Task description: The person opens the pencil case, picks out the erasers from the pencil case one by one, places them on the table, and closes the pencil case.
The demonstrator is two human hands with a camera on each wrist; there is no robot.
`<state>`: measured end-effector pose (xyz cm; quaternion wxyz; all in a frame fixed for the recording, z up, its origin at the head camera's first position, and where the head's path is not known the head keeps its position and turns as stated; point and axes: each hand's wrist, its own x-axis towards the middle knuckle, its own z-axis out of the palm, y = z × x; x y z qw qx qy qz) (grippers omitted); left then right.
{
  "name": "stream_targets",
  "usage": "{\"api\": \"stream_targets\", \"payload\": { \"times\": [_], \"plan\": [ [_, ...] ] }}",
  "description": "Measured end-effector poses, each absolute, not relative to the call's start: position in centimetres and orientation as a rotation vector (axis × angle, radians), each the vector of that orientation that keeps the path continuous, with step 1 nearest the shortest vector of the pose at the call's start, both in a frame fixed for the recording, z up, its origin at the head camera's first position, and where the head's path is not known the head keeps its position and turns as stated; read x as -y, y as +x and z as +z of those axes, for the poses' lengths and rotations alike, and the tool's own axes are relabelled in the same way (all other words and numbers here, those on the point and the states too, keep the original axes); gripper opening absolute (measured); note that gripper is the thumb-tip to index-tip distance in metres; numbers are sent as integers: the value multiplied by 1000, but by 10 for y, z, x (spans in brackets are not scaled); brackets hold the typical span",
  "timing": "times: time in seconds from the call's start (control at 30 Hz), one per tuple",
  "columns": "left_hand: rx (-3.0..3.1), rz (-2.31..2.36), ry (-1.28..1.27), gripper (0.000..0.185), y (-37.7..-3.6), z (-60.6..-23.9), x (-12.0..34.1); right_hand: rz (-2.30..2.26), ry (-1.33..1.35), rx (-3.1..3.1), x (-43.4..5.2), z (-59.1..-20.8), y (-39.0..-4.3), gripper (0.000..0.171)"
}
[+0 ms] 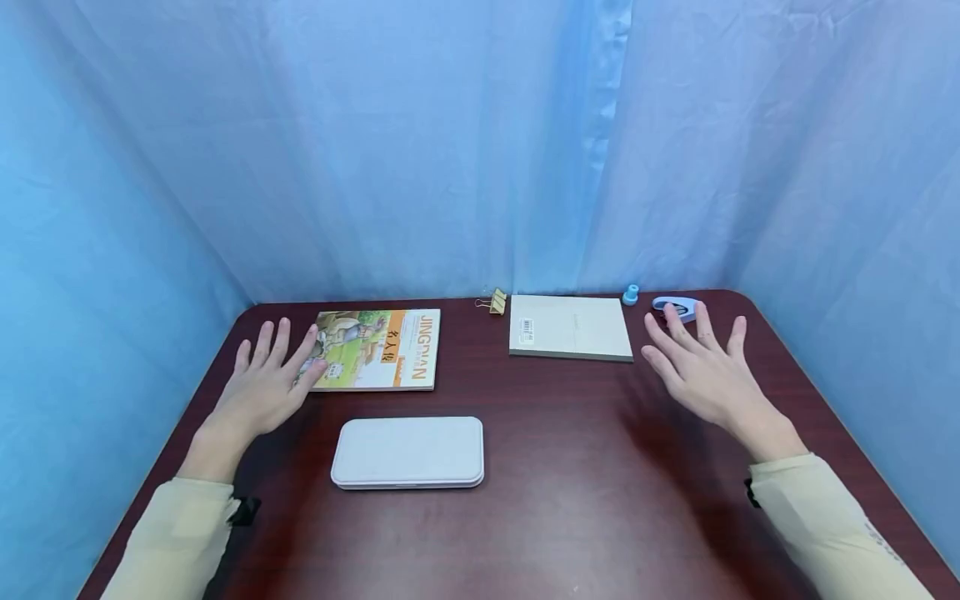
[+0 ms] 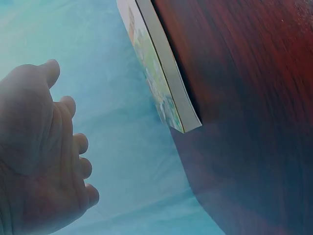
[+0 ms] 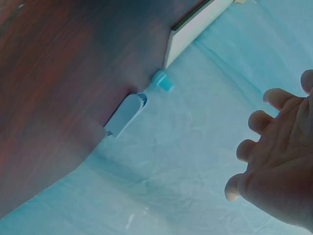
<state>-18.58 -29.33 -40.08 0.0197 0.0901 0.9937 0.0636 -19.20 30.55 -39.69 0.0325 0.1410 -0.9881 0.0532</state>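
My left hand (image 1: 258, 392) is spread above the table's left side, its fingers overlapping the edge of a colourful illustrated book (image 1: 375, 350) in the head view. The left wrist view shows the palm apart from that book's spine or page edge. On the right, my right hand (image 1: 708, 375) hovers with fingers spread and nothing in them. Its fingertips overlap a light-blue stapler-like item (image 1: 667, 302) in the head view. In the right wrist view that blue item (image 3: 126, 113) lies apart from the hand. A white flat case (image 1: 408, 452) lies nearer, between the hands.
A pale notebook (image 1: 573, 327) with a barcode label lies toward the back. Left of it is a gold binder clip (image 1: 497, 302); right of it stands a small blue cap-like piece (image 1: 631, 294). Blue curtains (image 1: 420, 150) enclose the dark wooden table (image 1: 562, 500) at the back and sides.
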Motion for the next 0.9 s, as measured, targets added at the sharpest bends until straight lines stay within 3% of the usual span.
{"api": "stream_targets", "payload": {
  "times": [0.53,0.9],
  "plan": [
    [-3099,134,437,77,-171,-394,269,86,660,2884,-252,-393,-171,64],
    [-2927,266,777,83,-142,-432,253,145,948,2779,-207,-412,-152,69]
  ]
}}
